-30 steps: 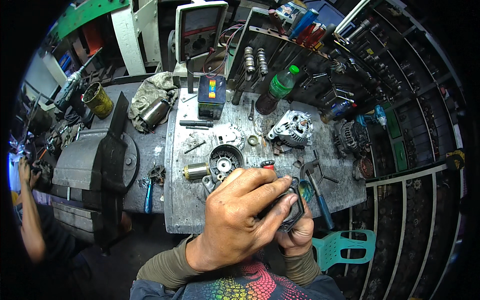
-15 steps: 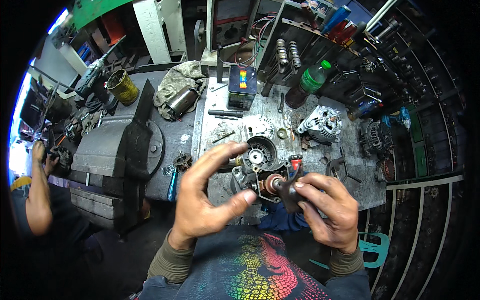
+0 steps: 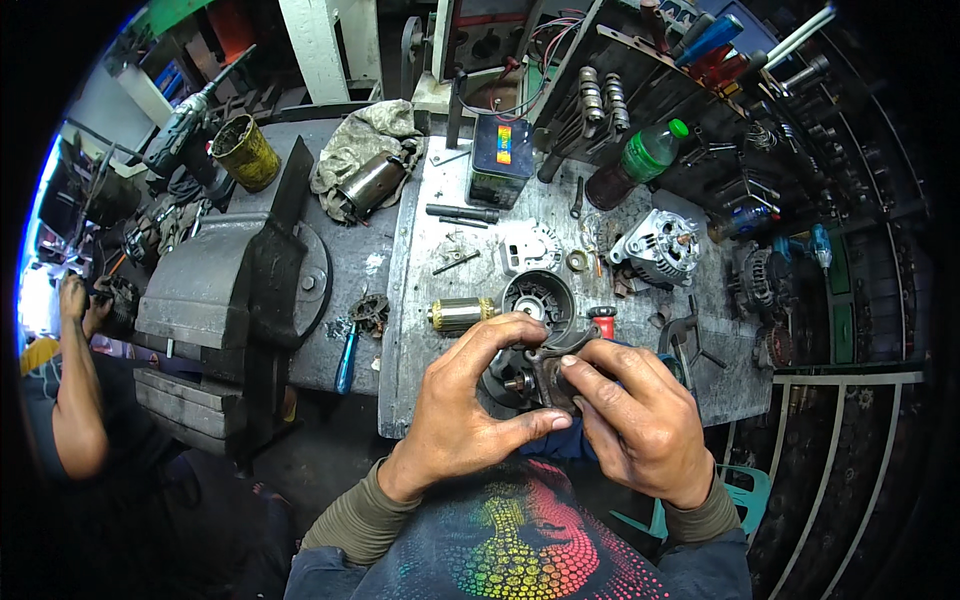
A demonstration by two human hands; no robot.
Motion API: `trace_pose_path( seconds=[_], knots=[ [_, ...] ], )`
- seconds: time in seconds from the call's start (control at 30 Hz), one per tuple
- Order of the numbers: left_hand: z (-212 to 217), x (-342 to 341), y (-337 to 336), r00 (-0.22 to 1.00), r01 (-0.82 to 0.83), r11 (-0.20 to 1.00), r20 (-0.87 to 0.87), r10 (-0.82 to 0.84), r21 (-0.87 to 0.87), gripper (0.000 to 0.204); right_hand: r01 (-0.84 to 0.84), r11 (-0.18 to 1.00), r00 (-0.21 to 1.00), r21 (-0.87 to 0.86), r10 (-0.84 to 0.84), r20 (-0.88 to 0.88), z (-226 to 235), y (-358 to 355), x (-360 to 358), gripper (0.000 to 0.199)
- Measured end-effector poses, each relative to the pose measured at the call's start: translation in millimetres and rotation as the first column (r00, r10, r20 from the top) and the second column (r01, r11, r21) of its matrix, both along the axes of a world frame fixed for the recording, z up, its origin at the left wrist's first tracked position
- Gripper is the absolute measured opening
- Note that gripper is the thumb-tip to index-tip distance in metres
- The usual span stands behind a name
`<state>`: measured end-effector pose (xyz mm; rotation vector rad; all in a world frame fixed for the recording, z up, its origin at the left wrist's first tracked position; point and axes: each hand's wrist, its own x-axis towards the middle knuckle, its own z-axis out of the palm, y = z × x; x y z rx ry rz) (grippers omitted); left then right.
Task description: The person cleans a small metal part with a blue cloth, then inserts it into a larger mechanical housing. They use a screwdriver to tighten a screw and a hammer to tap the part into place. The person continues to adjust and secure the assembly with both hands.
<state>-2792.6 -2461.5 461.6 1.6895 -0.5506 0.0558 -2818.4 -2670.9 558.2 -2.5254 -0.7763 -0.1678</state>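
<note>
Pinched a dark metal part [image 3: 553, 380] between thumb and fingertips of the right hand [image 3: 645, 420], close in, with its longer side running roughly fore and aft. Held the left hand [image 3: 460, 400] just left of it, forefinger and thumb spread in a wide C, forefinger tip toward the part's far edge, thumb tip by its near end; could not tell touch from near miss there. Had a small shaft end [image 3: 518, 384] within that gap, left of the part. Had beyond, on the bench [image 3: 415, 360], an open round housing [image 3: 568, 308] past the left forefinger, a ribbed cylinder [image 3: 460, 315] left of that, and farther off a silver finned casing [image 3: 655, 248] to the right.
</note>
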Motion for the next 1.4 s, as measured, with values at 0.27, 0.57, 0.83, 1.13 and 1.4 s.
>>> trace_pose_path(
  seconds=[0.27,0.57,0.83,1.13,1.4],
  knots=[
    [26,-10,11,0.999,0.04,0.965,0.001,-0.041,-0.259,0.106,0.118,0.902,0.99,0.415,-0.139,0.02,22,-2,-21,0.038],
    [66,-62,49,0.851,-0.093,0.91,-0.506,-0.139,-0.405,0.085,0.277,0.479,0.901,0.833,0.171,-0.398,-40,67,-59,0.038],
    [71,-145,97,0.747,-0.473,0.753,-0.661,0.067,-0.458,0.049,0.31,0.564,0.689,0.765,0.422,-0.59,-32,101,-55,0.028],
    [69,-264,100,0.53,-0.706,0.655,-0.813,0.24,-0.267,0.031,0.072,0.619,0.335,0.782,0.723,-0.604,-45,131,-90,0.036],
    [60,-330,139,0.49,-0.815,0.569,-0.649,0.582,-0.106,0.025,0.108,0.614,0.176,0.782,0.762,-0.623,-58,203,-135,0.032]
  ],
)
